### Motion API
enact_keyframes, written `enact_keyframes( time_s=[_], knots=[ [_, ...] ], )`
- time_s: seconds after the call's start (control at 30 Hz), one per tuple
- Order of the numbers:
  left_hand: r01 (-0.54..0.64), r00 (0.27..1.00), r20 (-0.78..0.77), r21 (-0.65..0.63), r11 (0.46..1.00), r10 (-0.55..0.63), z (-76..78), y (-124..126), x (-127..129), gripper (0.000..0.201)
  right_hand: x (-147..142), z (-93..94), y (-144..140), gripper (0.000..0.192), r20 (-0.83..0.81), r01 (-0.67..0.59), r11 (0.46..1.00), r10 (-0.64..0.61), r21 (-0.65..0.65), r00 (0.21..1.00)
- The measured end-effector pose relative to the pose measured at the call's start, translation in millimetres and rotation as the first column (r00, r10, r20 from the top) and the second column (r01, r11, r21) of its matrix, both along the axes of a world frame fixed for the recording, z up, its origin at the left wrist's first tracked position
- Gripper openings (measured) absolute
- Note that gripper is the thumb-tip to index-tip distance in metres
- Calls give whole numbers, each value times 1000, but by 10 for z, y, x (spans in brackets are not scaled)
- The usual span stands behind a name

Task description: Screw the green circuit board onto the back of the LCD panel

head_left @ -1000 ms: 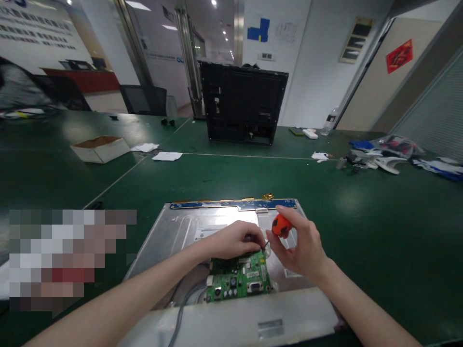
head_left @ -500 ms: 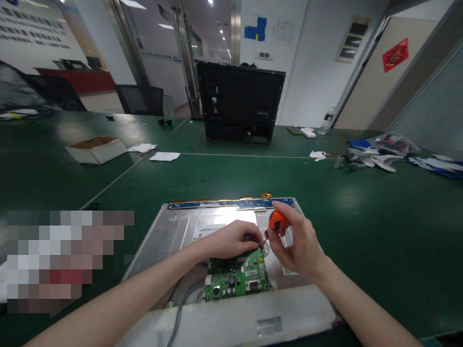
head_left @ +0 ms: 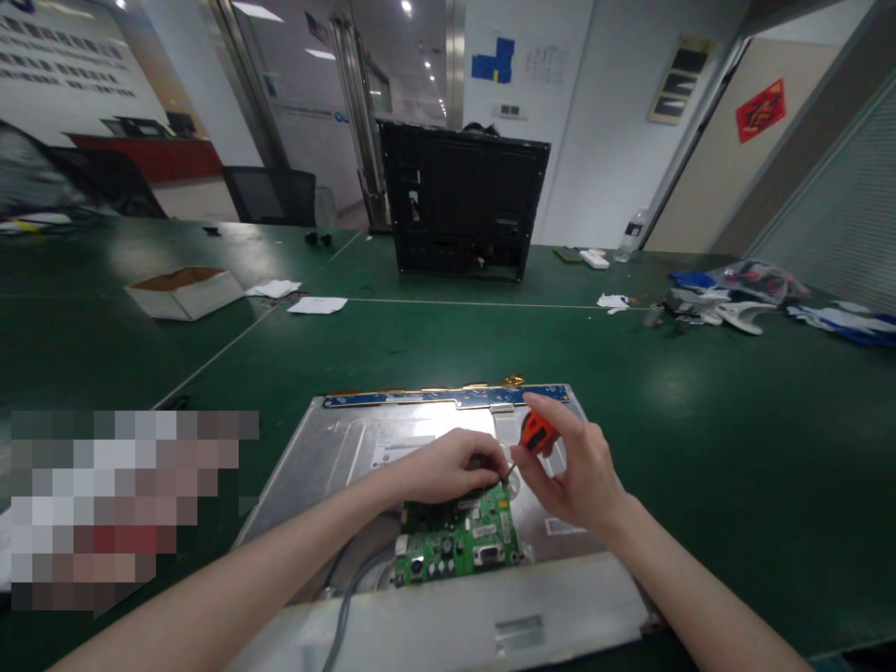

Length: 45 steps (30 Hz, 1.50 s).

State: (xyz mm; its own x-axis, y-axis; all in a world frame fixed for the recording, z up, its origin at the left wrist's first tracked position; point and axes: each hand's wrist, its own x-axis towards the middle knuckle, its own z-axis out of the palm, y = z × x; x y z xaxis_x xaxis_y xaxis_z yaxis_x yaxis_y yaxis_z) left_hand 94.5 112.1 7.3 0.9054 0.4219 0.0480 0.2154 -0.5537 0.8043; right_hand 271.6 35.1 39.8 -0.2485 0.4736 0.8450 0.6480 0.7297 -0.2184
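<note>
My right hand [head_left: 578, 462] is closed around the orange and black handle of a screwdriver [head_left: 538, 433]. Its thin shaft slants down to the upper right corner of a green circuit board [head_left: 455, 541]. My left hand [head_left: 466, 462] rests at the board's far edge, fingers curled close to the screwdriver tip; what they pinch, if anything, is hidden. Under the board lies a silver display panel [head_left: 336, 439] with a blue circuit strip [head_left: 448, 399] along its far edge. A grey cable [head_left: 344, 607] runs off the panel's near side.
A black monitor housing [head_left: 466, 201] stands at the table's far side. To the left are an open cardboard box [head_left: 186, 294] and papers [head_left: 317, 305]. Farther right lie a bottle [head_left: 631, 235], a plastic bag [head_left: 763, 280] and assorted parts. A blurred-out area [head_left: 133, 509] covers the lower left.
The screwdriver handle has turned in my right hand and shows a different side. My left hand stays at the board's far edge. The view has shifted slightly.
</note>
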Motion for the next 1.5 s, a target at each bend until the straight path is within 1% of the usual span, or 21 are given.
enact_keyframes(
  time_s=[0.13,0.27,0.4,0.53,0.7,0.83,1.2,1.3,1.5],
  knots=[
    [12,1000,-20,6,1000,-12,36,-4,9,11,18,26,-12,55,-18,-49,997,48,-55,999],
    [1,1000,-21,7,1000,0,55,-16,12,9,-1,23,-19,56,-17,5,999,-6,-42,1000],
    [-5,1000,-3,21,1000,5,24,-11,5,9,-22,-4,-15,49,-33,31,999,-31,-15,999],
    [-6,1000,2,8,1000,6,-6,-1,0,9,-11,-14,-17,44,-27,61,998,-61,-11,998],
    [-14,1000,-7,-26,1000,14,28,-18,8,7,5,11,-37,51,-21,-9,998,8,-56,1000],
    [-20,1000,-3,-12,1000,20,57,-29,13,5,1,18,-50,56,-30,-46,995,44,-83,999],
    [-15,1000,13,-16,1000,15,14,-18,7,5,-7,-21,-22,45,2,64,998,-64,14,998],
    [-24,1000,14,-12,1000,24,16,-19,10,5,-6,-22,-23,45,7,81,997,-81,11,997],
    [-5,1000,-9,4,1000,5,26,-14,10,7,0,18,-51,49,-14,14,999,-14,-47,1000]
  ],
)
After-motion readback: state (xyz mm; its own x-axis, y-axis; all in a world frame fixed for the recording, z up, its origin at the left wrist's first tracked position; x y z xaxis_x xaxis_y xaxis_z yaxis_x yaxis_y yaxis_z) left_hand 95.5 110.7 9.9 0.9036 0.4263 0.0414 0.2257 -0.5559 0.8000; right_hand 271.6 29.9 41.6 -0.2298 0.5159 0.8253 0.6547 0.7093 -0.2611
